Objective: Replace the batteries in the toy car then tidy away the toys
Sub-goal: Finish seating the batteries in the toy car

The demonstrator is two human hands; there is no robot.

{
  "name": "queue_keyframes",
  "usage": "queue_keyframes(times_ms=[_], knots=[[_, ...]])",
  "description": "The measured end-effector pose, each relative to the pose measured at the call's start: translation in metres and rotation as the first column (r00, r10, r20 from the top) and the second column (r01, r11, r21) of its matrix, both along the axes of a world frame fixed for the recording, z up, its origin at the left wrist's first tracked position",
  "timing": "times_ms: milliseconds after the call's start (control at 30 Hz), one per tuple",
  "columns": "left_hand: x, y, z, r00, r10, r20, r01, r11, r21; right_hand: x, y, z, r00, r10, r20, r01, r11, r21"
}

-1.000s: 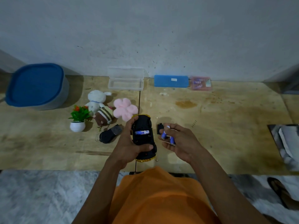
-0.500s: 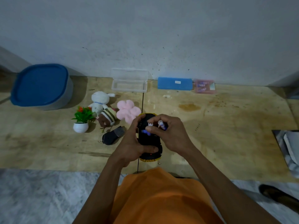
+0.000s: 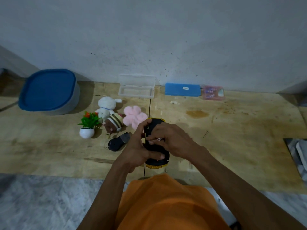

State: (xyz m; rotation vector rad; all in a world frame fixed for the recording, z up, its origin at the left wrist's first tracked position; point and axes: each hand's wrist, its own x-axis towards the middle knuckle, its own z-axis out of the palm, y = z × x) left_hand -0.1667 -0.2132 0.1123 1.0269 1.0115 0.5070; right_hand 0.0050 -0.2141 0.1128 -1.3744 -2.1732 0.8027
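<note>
Apparently mid battery-fitting: the toy car (image 3: 156, 151), upside down at frame centre, is gripped by the left hand (image 3: 137, 151), while the right hand (image 3: 171, 140) pinches a battery (image 3: 158, 139) over its underside. Next, seat it squarely; plush toys (image 3: 114, 117) wait left.

worn: orange garment (image 3: 167, 203), plain, no print seen | arms: 2, bare to the frame edge | left hand (image 3: 135, 151), right hand (image 3: 172, 140): no gloves seen
</note>
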Motion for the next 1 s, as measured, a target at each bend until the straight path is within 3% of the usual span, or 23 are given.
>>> queue_keyframes(times_ms=[400, 500, 567, 667, 900, 1000], knots=[[-0.005, -0.002, 0.001, 0.999, 0.031, -0.021, -0.030, 0.998, 0.050, -0.007, -0.002, -0.001, 0.994, -0.047, 0.094, 0.045, 0.999, 0.024], [-0.008, -0.002, -0.001, 0.999, 0.046, -0.026, -0.045, 0.998, 0.036, -0.009, -0.007, 0.007, 0.983, -0.181, -0.038, 0.178, 0.982, -0.069], [-0.011, -0.001, -0.005, 0.996, 0.075, -0.040, -0.073, 0.997, 0.038, -0.007, -0.012, 0.016, 0.913, -0.365, -0.183, 0.311, 0.911, -0.270], [-0.015, -0.002, -0.010, 0.994, 0.097, -0.042, -0.096, 0.995, 0.026, 0.002, -0.021, 0.025, 0.810, -0.514, -0.282, 0.321, 0.791, -0.520], [-0.012, -0.009, -0.011, 0.994, 0.097, -0.047, -0.098, 0.995, -0.007, -0.001, -0.036, 0.017, 0.372, -0.814, -0.446, 0.377, 0.571, -0.729], [-0.012, -0.010, -0.013, 0.994, 0.093, -0.055, -0.094, 0.996, -0.006, 0.000, -0.043, 0.013, 0.316, -0.835, -0.450, 0.333, 0.542, -0.772]])
